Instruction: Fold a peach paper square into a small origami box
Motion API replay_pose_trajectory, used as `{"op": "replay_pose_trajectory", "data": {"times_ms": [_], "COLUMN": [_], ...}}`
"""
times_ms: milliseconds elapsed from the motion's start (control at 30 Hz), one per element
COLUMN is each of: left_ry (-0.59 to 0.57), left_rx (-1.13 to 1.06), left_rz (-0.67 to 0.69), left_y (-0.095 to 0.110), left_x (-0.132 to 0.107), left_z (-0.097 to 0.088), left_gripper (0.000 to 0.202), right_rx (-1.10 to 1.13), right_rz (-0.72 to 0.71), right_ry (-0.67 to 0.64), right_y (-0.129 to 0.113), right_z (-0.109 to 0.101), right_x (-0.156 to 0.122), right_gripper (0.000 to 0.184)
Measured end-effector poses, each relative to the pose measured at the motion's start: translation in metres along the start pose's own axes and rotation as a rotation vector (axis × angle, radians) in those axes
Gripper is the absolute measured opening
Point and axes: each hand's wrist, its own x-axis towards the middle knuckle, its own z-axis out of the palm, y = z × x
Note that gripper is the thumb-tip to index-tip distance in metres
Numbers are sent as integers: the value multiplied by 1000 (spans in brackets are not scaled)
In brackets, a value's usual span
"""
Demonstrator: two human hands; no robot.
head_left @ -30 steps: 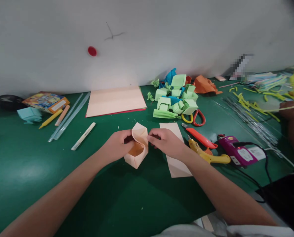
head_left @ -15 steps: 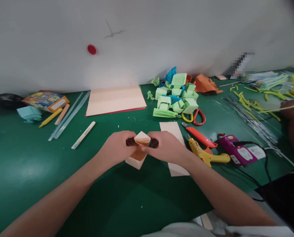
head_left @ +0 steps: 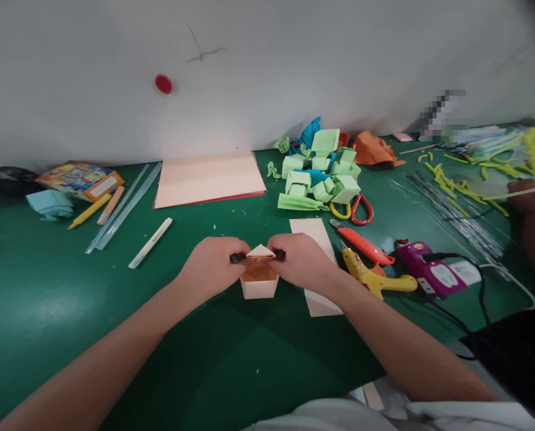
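Observation:
Between my two hands is a small folded paper box (head_left: 259, 288) in pale peach, its near wall square toward me and a pointed flap standing at its far end. My left hand (head_left: 215, 263) pinches the box's left side near that flap, fingers curled. On the other side, my right hand (head_left: 301, 260) is closed on the right edge in the same way. The fingertips are partly hidden behind the paper. Beside my right hand, partly under the wrist, lies a peach paper strip (head_left: 321, 302).
A red utility knife (head_left: 366, 245), yellow glue gun (head_left: 377, 278) and purple power box (head_left: 433, 272) with cords lie right. Behind are green folded paper pieces (head_left: 298, 182), scissors (head_left: 361, 211) and peach sheets (head_left: 208, 179). Glue sticks (head_left: 126, 209) lie left. Another person's hand (head_left: 530, 194) holds yellow fuzzy stems.
The box has turned so its near wall faces me squarely, and its far flap has tipped down into a flatter triangle. Both hands keep their hold. The view has shifted slightly.

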Motion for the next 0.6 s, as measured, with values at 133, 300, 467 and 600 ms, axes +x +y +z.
{"op": "replay_pose_trajectory", "data": {"times_ms": [133,300,467,600], "left_ry": [-7,-32,-97,-193], "left_rx": [-40,-127,-204,-369], "left_rz": [26,47,100,178], "left_y": [0,2,-2,-11], "left_x": [1,1,3,6], "left_z": [2,1,-4,-8], "left_gripper": [12,19,28,24], "right_rx": [49,58,23,-1], "right_rz": [-21,-109,-190,-231], "right_ry": [18,6,35,50], "right_y": [2,6,9,10], "right_z": [3,5,5,7], "right_x": [0,-1,0,-1], "right_gripper": [9,21,21,21]}}
